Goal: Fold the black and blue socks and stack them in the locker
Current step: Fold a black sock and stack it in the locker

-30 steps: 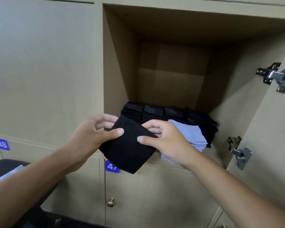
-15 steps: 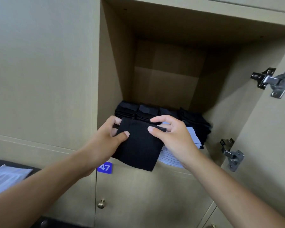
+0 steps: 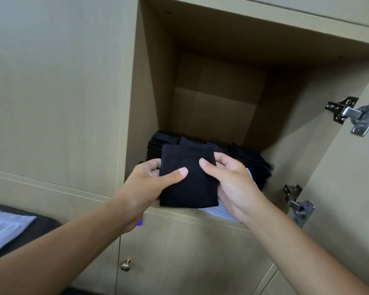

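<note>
Held flat at the locker (image 3: pixel 151 86) mouth, folded black sock (image 3: pixel 188 179) pinched at either edge by left hand (image 3: pixel 151 184) and right hand (image 3: pixel 232 184), presumably to keep its fold while stacking.

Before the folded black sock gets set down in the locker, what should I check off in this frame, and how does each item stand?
1. Both hands grip the sock: left hand and right hand pinch its sides. Ok.
2. Sock folded flat: ok.
3. Locker open, room above the stacks: ok.
4. Black stack at the back looks tidy: ok.
5. Blue stack level: mostly hidden, cannot tell.
</note>
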Demonstrator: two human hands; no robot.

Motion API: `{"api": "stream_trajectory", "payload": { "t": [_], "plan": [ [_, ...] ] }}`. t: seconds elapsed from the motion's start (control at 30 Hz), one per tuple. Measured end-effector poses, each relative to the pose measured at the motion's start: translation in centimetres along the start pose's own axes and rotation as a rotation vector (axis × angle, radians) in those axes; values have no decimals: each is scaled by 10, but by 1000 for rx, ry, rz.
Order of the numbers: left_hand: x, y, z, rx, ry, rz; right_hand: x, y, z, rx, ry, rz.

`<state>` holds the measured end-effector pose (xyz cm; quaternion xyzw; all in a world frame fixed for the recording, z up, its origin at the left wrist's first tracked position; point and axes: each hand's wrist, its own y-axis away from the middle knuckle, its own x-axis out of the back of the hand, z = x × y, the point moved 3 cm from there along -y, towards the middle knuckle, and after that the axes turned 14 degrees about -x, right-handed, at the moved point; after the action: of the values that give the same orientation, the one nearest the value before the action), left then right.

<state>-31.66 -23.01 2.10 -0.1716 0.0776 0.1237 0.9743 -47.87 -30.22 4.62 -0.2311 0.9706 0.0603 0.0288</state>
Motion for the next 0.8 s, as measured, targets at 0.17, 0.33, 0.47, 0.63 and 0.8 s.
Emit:
{"api": "stream_trajectory", "payload": {
  "t": [0.17,0.33,0.47,0.63,0.8],
  "plan": [
    [2,2,-5,6,-72,2,2,-8,9,-108,-268,-53],
    [11,-1,-1,-47,-287,-106,7,0,-6,140,238,64],
    [18,-6,1,-67,-386,-103,10,5,-20,194,636,-78],
    [19,-11,2,-67,-277,32,7,10,-18,133,702,-125],
    [19,-13,5,-103,-301,118,14,7,-13,74,641,-3]
  ]
}}
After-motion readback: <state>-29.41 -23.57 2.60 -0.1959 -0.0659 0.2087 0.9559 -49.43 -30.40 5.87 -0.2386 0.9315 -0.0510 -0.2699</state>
